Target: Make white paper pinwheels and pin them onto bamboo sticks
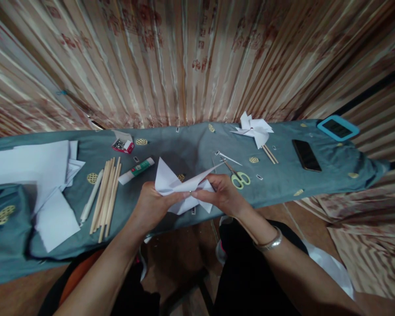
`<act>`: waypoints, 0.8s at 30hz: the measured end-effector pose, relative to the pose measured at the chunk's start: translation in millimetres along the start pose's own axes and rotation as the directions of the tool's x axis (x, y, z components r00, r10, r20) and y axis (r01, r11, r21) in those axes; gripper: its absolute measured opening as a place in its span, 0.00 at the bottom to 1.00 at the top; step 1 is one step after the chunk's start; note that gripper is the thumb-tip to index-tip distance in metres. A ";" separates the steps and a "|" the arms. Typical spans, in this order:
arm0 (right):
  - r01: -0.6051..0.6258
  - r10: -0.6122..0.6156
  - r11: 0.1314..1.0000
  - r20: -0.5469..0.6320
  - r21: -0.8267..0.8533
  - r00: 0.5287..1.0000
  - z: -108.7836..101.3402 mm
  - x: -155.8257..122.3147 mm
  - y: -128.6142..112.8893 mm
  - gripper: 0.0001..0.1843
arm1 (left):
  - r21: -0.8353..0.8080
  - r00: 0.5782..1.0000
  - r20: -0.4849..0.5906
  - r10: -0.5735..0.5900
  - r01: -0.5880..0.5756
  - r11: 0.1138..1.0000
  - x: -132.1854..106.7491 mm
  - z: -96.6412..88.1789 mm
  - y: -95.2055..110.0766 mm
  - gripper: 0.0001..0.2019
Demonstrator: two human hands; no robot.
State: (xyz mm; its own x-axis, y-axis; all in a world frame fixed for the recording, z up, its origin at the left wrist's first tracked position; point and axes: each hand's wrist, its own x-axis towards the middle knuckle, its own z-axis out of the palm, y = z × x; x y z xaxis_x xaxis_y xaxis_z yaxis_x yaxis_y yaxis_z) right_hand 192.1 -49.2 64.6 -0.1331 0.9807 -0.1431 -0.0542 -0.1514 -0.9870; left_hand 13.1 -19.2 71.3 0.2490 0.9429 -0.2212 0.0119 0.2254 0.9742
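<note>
Both hands hold a folded white paper piece (176, 182) above the near edge of a blue-grey cloth-covered table (191, 149). My left hand (151, 204) pinches its left side, thumb and fingers closed on the folds. My right hand (222, 193) grips the right side, fingers curled round the paper; a metal bangle sits on that wrist. Pointed flaps of the paper stick up and to the right.
A bundle of wooden sticks (107, 195) and a glue stick (136, 170) lie left of the hands. Yellow-handled scissors (238, 177) lie to the right. A finished white pinwheel (254, 128), a dark phone (306, 155), a blue-framed device (337, 127), white sheets (36, 169) and a small pin box (122, 144) rest on the table.
</note>
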 end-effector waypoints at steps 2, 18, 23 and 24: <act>-0.008 0.008 1.000 -0.005 -0.004 1.000 0.6 -0.1 -0.4 0.12 | 0.004 1.000 0.007 -0.003 0.003 1.000 0.2 -0.4 -0.3 0.12; -0.018 0.017 0.999 -0.029 -0.042 0.999 0.6 -1.1 4.5 0.13 | 0.072 1.000 0.007 -0.007 0.007 0.997 1.9 -0.6 -3.0 0.12; -0.022 0.021 0.999 -0.034 -0.047 0.999 1.6 -1.1 3.2 0.13 | 0.071 1.000 0.007 0.002 -0.002 0.997 1.9 -0.5 -3.3 0.12; -0.022 0.020 0.999 -0.034 -0.048 0.999 1.7 -1.1 3.0 0.13 | 0.074 1.000 0.007 0.002 -0.002 0.997 2.0 -0.5 -3.2 0.12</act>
State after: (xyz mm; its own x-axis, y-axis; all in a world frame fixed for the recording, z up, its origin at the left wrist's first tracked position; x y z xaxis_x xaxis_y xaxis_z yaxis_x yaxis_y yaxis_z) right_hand 190.3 -50.9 61.9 -0.1001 0.9811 -0.1653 -0.0035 -0.1665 -0.9860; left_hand 13.1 -17.9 67.7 0.2563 0.9414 -0.2192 0.0829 0.2046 0.9753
